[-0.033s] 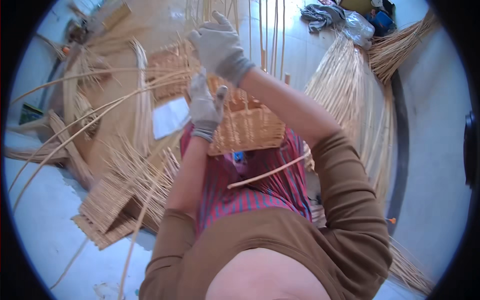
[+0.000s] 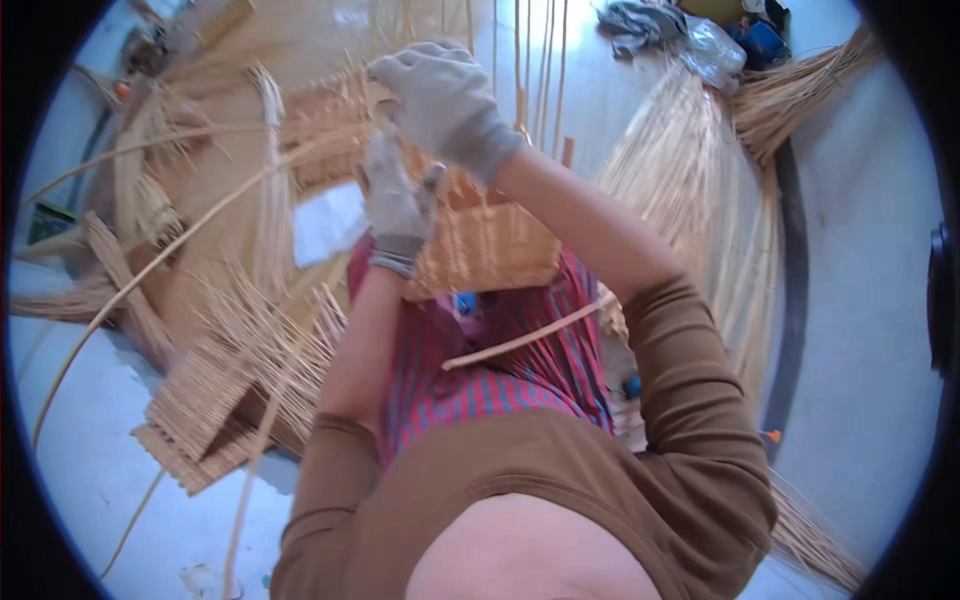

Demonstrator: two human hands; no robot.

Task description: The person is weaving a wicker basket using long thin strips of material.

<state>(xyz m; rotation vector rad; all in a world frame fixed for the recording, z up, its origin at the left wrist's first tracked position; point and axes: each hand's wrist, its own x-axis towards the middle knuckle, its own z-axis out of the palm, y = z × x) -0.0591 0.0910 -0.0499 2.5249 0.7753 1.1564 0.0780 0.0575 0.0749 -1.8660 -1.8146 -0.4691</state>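
Note:
A partly woven wicker basket (image 2: 490,250) rests on my lap, with upright stakes rising from its far side. My left hand (image 2: 395,195), in a pale work glove, is at its left side, fingers along the edge and thumb bent toward the front wall. Above it my right hand (image 2: 440,100), gloved too, is closed with curled fingers around a tan bit of wicker strand at the basket's far left corner. My fingers partly cover that spot. Long wicker strands (image 2: 190,225) run out leftward from there. A short loose rod (image 2: 520,338) lies across my striped lap cloth (image 2: 490,385).
Woven panels (image 2: 200,390) and a pile of cut rods (image 2: 265,340) lie at lower left. A white sheet (image 2: 330,225) is left of the basket. Large bundles of wicker (image 2: 660,150) spread on the right, with a grey cloth (image 2: 640,30) and clear plastic bag (image 2: 712,55) behind.
My right hand has come down and curled its fingers closer to the left hand. The left hand and basket have shifted slightly left and up in view. The long strands at left have swung.

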